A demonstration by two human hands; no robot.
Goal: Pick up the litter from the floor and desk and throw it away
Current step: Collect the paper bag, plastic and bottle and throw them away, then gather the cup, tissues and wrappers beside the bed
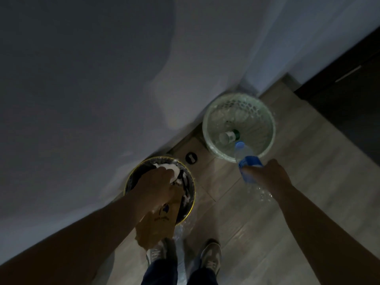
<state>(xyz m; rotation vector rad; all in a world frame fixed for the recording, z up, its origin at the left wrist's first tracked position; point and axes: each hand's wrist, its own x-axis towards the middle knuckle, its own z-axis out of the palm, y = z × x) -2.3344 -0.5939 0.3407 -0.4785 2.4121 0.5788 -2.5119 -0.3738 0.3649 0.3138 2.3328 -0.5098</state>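
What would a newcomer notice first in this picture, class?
The right hand holds a clear plastic bottle with a blue label over the pale green perforated basket by the wall. The left hand holds crumpled white paper and a brown paper bag over the dark round bin with a yellow rim.

Dim light is falling across a plain pale grey wall (82, 79), which is meeting a light wood-plank floor (267, 202) along a low skirting. A dark brown cabinet front (349, 89) is standing at the right.
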